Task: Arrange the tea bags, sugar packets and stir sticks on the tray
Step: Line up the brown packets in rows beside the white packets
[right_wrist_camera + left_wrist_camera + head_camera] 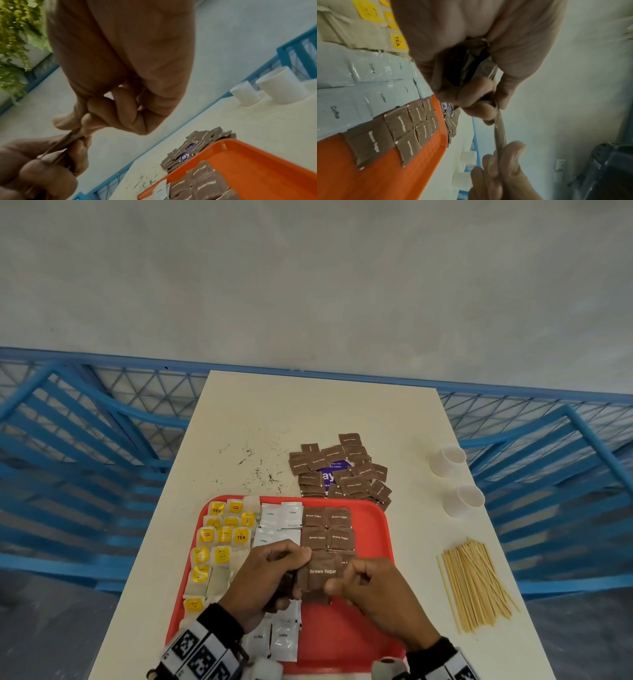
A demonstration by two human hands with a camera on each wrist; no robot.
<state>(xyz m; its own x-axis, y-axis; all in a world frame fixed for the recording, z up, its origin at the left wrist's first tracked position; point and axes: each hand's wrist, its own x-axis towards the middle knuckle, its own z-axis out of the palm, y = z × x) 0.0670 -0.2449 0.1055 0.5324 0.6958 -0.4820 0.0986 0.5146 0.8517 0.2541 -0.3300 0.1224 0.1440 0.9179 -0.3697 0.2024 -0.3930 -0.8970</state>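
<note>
A red tray [375,529] carries yellow-tagged tea bags [222,539] on its left, white coffee sachets [281,517] in the middle and rows of brown sugar packets [329,529] to their right. Above the tray my left hand [301,556] grips a small stack of brown sugar packets [474,60]. The top packet [322,571] is pinched at its right edge by my right hand [342,580], with its left edge still under my left thumb. In the wrist views this packet [500,134] [68,138] shows edge-on between both hands.
A loose pile of brown sugar packets [342,470] lies beyond the tray's far edge. Wooden stir sticks [476,587] lie in a heap on the table's right side. Two white cups [448,458] [464,499] are at the right edge. Dark crumbs [253,463] dot the tabletop.
</note>
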